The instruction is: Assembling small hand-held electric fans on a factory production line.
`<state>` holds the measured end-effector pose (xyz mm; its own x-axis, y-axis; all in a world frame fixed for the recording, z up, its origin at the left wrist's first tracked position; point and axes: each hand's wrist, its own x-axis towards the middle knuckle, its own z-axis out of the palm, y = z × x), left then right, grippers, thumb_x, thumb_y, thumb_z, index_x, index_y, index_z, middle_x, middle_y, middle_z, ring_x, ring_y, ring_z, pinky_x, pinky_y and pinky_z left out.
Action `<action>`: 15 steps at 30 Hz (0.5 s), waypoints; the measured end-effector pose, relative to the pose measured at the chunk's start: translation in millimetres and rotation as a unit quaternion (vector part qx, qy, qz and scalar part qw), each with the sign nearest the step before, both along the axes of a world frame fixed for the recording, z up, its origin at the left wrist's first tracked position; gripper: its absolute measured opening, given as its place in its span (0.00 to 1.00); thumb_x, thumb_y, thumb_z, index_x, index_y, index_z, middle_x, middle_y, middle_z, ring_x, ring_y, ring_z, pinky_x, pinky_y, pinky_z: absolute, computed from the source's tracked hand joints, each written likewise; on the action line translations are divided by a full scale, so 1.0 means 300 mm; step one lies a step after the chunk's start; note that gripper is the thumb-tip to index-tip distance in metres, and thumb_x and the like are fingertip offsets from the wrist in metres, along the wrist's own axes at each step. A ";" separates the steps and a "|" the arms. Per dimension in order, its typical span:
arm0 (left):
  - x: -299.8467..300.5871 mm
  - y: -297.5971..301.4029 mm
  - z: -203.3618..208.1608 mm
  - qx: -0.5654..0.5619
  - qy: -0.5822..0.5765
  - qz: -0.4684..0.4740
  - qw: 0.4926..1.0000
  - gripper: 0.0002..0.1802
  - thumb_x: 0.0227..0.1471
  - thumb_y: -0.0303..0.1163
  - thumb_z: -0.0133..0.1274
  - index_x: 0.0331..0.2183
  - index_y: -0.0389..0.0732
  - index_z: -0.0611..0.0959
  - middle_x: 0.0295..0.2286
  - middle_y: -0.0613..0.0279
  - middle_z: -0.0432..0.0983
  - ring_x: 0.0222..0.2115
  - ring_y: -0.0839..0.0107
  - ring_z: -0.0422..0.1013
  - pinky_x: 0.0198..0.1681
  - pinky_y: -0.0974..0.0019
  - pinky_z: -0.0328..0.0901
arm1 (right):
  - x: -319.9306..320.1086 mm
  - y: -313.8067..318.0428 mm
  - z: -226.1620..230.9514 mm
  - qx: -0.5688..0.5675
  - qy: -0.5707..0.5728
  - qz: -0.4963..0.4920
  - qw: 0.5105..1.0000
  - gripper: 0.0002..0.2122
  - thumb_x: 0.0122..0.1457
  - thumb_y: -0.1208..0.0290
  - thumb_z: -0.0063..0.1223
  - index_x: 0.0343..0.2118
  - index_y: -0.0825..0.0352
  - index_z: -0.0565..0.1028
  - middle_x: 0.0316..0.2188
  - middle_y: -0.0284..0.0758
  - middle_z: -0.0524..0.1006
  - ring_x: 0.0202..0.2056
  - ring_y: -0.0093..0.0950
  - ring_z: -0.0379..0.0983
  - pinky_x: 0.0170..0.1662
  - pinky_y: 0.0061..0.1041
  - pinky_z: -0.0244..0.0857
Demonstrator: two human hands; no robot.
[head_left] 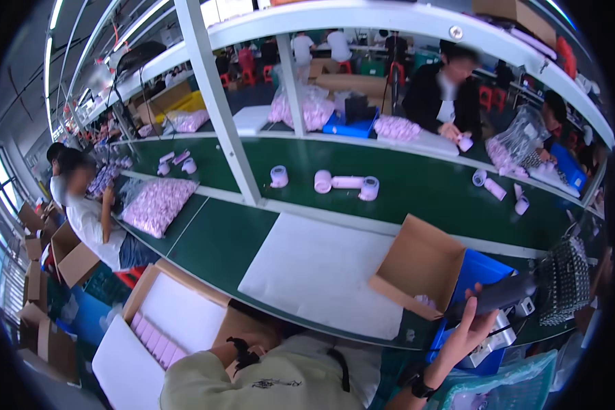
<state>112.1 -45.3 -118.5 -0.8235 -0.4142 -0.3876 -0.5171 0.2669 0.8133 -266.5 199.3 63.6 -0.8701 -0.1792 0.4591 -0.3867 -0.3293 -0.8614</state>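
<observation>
On the right, my right hand (470,329) is wrapped round a dark grey cylindrical thing (506,292), lying tilted over a blue bin (482,266); its exact kind cannot be made out. My left hand (256,342) is low in front of my body, with a black band at the wrist. Its fingers are in shadow and partly hidden, beside an open carton (229,326). That carton holds a row of pink-lilac pieces (156,342) and a white sheet. Between the hands and the belt lies a white mat (321,273) on the green bench.
An open brown box (417,263) stands right of the mat. Pink-lilac parts (348,183) rest on the green conveyor (403,205). A white post (219,102) rises at its near edge. Co-workers sit at left and across. A teal crate (499,386) is at lower right.
</observation>
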 end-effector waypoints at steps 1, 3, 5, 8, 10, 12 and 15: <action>-0.082 -0.026 0.063 -0.014 0.000 -0.012 1.000 0.15 0.59 0.35 0.45 0.42 0.38 0.80 0.38 0.59 0.78 0.41 0.66 0.73 0.42 0.62 0.68 | 0.000 0.001 0.004 0.012 -0.015 0.003 1.000 0.20 0.63 0.73 0.49 0.56 0.73 0.62 0.47 0.40 0.74 0.45 0.27 0.72 0.54 0.26 0.61; -0.099 -0.009 0.110 -0.031 -0.007 -0.032 0.999 0.16 0.58 0.36 0.45 0.43 0.38 0.79 0.39 0.58 0.78 0.42 0.66 0.72 0.43 0.62 0.67 | -0.008 0.005 0.003 -0.004 -0.004 -0.010 1.000 0.20 0.63 0.73 0.49 0.56 0.73 0.62 0.49 0.41 0.73 0.47 0.28 0.71 0.55 0.27 0.60; -0.098 -0.011 0.119 -0.034 -0.019 -0.049 0.998 0.16 0.58 0.36 0.46 0.44 0.38 0.79 0.40 0.57 0.77 0.43 0.65 0.72 0.44 0.62 0.67 | -0.011 0.003 0.010 0.012 -0.007 -0.010 1.000 0.21 0.63 0.72 0.49 0.56 0.73 0.62 0.52 0.42 0.70 0.50 0.29 0.69 0.57 0.28 0.58; -0.120 -0.009 0.062 -0.015 -0.051 -0.067 0.996 0.17 0.57 0.36 0.47 0.46 0.38 0.78 0.40 0.56 0.76 0.44 0.65 0.71 0.45 0.62 0.66 | 0.003 -0.041 0.019 0.001 0.000 -0.131 0.991 0.20 0.62 0.73 0.49 0.56 0.72 0.62 0.57 0.44 0.63 0.54 0.31 0.64 0.58 0.30 0.55; -0.085 0.022 -0.064 0.007 -0.075 -0.080 0.994 0.18 0.57 0.36 0.48 0.47 0.38 0.77 0.41 0.55 0.76 0.45 0.65 0.70 0.46 0.62 0.66 | 0.048 -0.040 0.027 0.004 0.004 -0.194 0.981 0.20 0.62 0.73 0.49 0.56 0.72 0.62 0.60 0.46 0.60 0.56 0.32 0.62 0.59 0.31 0.53; -0.021 0.090 -0.216 0.030 -0.088 -0.084 0.992 0.19 0.56 0.36 0.48 0.48 0.38 0.77 0.42 0.54 0.75 0.46 0.64 0.70 0.47 0.61 0.65 | 0.114 -0.045 0.064 0.055 0.128 -0.273 0.952 0.21 0.59 0.75 0.51 0.55 0.71 0.63 0.61 0.47 0.56 0.58 0.35 0.59 0.60 0.34 0.51; 0.085 0.102 -0.365 0.066 -0.110 -0.099 0.987 0.20 0.56 0.36 0.49 0.49 0.39 0.76 0.42 0.52 0.74 0.47 0.64 0.69 0.49 0.61 0.64 | 0.237 -0.069 0.095 0.145 0.249 -0.273 0.918 0.22 0.56 0.76 0.53 0.54 0.69 0.64 0.60 0.47 0.56 0.59 0.39 0.57 0.60 0.38 0.51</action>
